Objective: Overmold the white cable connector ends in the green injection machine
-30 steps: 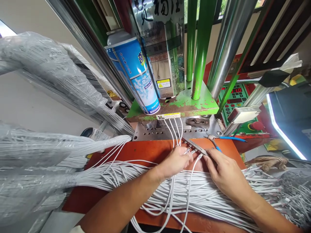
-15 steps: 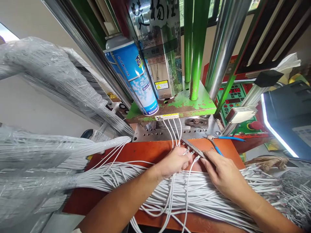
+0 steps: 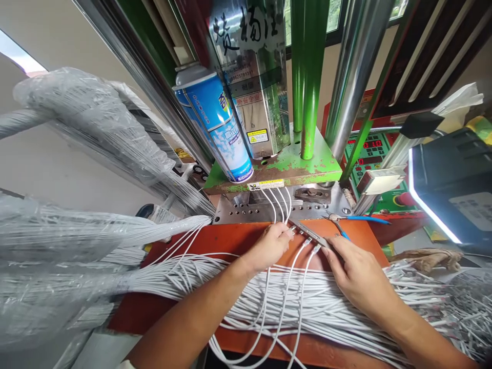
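Note:
My right hand [image 3: 357,271] grips the right end of a narrow metal bar [image 3: 308,233] between thumb and fingers, holding it slanted over the orange table. At the bar's left part, my left hand [image 3: 266,249] pinches a small cable plug, mostly hidden by the fingertips. Two white cables [image 3: 292,264] run from the bar's front side, their clear plugs [image 3: 315,249] seated against it near my right thumb. Behind my left hand, several white cables [image 3: 285,200] come out from under the green press plate [image 3: 307,171].
A large bundle of white cables [image 3: 307,302] lies across the orange table [image 3: 234,236]. Blue-handled cutters [image 3: 340,225] rest right of the bar. A blue spray can [image 3: 221,128] stands on the press plate. Wrapped cable bundles [image 3: 77,225] fill the left. A lit lamp [image 3: 430,205] is at right.
My left hand has shifted left along the bar, from its middle to its left part. A second cable's plug at the bar is now uncovered. My right hand keeps its hold.

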Demonstrator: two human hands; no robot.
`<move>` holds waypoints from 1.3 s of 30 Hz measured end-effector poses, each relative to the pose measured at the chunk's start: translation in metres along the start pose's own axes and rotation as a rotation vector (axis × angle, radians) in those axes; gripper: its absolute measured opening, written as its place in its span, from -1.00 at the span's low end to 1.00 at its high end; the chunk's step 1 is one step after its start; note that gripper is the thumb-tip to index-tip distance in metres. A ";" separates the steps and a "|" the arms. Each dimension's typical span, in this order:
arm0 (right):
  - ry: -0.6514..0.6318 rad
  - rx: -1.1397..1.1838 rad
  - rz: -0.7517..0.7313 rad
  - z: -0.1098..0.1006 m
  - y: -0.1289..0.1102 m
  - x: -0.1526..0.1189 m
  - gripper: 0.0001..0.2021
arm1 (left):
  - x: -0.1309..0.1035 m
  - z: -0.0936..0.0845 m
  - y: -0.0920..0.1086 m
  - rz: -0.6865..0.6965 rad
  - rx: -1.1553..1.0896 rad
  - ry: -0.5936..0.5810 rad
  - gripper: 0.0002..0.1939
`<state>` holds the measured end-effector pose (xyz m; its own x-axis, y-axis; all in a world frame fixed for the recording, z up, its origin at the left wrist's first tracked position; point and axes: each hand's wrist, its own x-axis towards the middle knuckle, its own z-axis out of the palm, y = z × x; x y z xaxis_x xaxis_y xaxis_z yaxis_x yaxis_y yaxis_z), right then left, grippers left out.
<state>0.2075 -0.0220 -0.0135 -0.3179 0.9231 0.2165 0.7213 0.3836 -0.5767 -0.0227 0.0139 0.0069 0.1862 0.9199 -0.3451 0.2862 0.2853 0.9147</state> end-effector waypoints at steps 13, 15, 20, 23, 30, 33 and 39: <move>-0.100 0.048 -0.070 0.002 0.001 0.001 -0.67 | 0.006 0.010 0.022 -0.220 -0.205 -0.107 -0.84; -0.093 0.066 -0.074 0.002 0.003 0.000 -0.66 | 0.006 0.015 0.023 -0.225 -0.235 -0.074 -0.81; -0.074 0.106 -0.102 0.002 0.006 0.001 -0.67 | 0.008 0.018 0.020 -0.210 -0.271 -0.020 -0.68; -0.029 0.105 -0.066 0.002 0.008 0.002 -0.67 | 0.007 0.005 0.019 -0.226 -0.268 -0.116 -0.68; -0.019 0.059 -0.045 0.002 0.008 0.002 -0.65 | 0.009 -0.025 0.013 -0.257 -0.117 -0.213 -0.78; -0.022 0.054 -0.069 0.002 0.007 0.001 -0.67 | 0.013 -0.022 0.015 -0.243 -0.039 -0.201 -0.82; -0.088 0.028 -0.155 -0.001 0.005 0.001 -0.65 | 0.018 -0.012 0.018 -0.144 0.173 -0.109 -0.76</move>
<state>0.2114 -0.0192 -0.0150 -0.4774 0.8465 0.2356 0.6423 0.5192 -0.5638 -0.0250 0.0388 0.0198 0.2293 0.8363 -0.4981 0.4716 0.3522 0.8085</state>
